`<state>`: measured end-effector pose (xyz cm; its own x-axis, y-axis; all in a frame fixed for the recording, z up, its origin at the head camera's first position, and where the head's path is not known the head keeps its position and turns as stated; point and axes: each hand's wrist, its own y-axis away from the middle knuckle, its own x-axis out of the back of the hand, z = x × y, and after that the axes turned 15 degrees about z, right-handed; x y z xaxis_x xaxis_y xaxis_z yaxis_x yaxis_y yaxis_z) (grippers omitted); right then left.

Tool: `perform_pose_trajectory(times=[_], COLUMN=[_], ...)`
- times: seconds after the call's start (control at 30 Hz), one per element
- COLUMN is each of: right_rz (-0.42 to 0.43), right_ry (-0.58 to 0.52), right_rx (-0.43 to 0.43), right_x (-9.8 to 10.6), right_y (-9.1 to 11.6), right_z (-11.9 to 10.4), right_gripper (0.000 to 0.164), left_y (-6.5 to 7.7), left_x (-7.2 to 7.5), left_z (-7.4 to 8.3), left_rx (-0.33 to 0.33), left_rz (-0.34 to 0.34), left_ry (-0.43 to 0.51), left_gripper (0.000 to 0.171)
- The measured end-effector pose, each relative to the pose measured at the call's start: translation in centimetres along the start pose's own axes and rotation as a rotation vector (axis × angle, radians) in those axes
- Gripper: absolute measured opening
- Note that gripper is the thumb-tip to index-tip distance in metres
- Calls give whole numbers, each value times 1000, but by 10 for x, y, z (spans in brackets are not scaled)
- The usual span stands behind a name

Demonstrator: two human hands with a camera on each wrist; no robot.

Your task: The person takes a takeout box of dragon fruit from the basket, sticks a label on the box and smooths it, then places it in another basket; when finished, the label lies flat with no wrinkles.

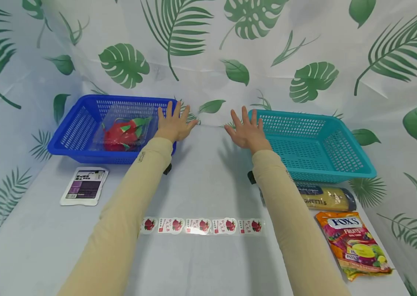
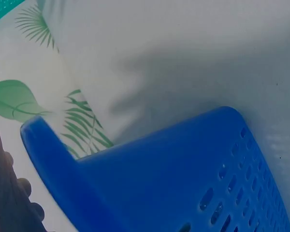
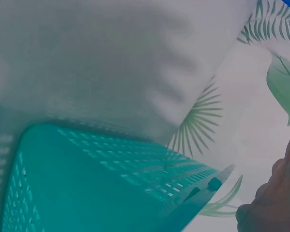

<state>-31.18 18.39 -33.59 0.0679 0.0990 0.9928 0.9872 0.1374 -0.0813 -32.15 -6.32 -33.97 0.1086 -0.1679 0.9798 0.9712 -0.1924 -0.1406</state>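
Note:
Fingers spread, my left hand [image 1: 173, 124] hovers at the right end of a blue plastic basket [image 1: 79, 153] and holds nothing. Inside that basket lies a clear plastic box [image 1: 114, 113] with red and green dragon fruit [image 1: 121, 133]. My right hand [image 1: 247, 132], also with spread fingers and nothing in it, is over the left end of a teal basket [image 1: 319, 174]. In the left wrist view the fingers [image 2: 19, 193] show beside the blue rim; in the right wrist view the fingers [image 3: 275, 193] stand apart from the teal rim.
A strip of dragon fruit stickers [image 1: 202, 226] lies between the forearms. Left of them is a white and purple pack [image 1: 85, 187]. Below the teal basket are a spaghetti pack [image 1: 328, 198], partly behind the right sleeve, and a Fox's candy bag [image 1: 354, 244]. A leaf-print sheet [image 1: 201, 61] hangs behind.

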Motion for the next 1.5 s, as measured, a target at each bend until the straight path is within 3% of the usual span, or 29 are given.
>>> perform_pose_trajectory(times=[0.13, 0.23, 0.53, 0.67, 0.97, 1.2, 1.3, 1.5], right_rz=[10, 33, 138, 128, 78, 72, 64, 35], right_ry=[-8, -79, -536, -647, -738, -765, -776, -787], right_rx=[21, 48, 226, 261, 213, 195, 172, 128], right_x=[-1, -1, -16, -25, -43, -45, -45, -47], right_y=[-1, -1, 20, 32, 39, 38, 39, 39], right_z=[-4, -14, -73, -100, -129, -131, -132, -135], right_gripper=[70, 69, 42, 40, 45, 42, 43, 44], left_y=[-1, -3, -7, -5, -6, -5, -2, 7], left_x=[1, 4, 19, 20, 17, 20, 21, 30], left_z=[-4, -10, -21, -24, -31, -54, -70, -106], left_rx=[-28, -61, -82, -77, -99, -144, -122, -10], left_rz=[-22, -53, -73, -84, -100, -66, -11, 78], left_ry=[10, 34, 115, 127, 159, 255, 328, 419], left_gripper=[73, 72, 72, 72, 69, 51, 41, 36])
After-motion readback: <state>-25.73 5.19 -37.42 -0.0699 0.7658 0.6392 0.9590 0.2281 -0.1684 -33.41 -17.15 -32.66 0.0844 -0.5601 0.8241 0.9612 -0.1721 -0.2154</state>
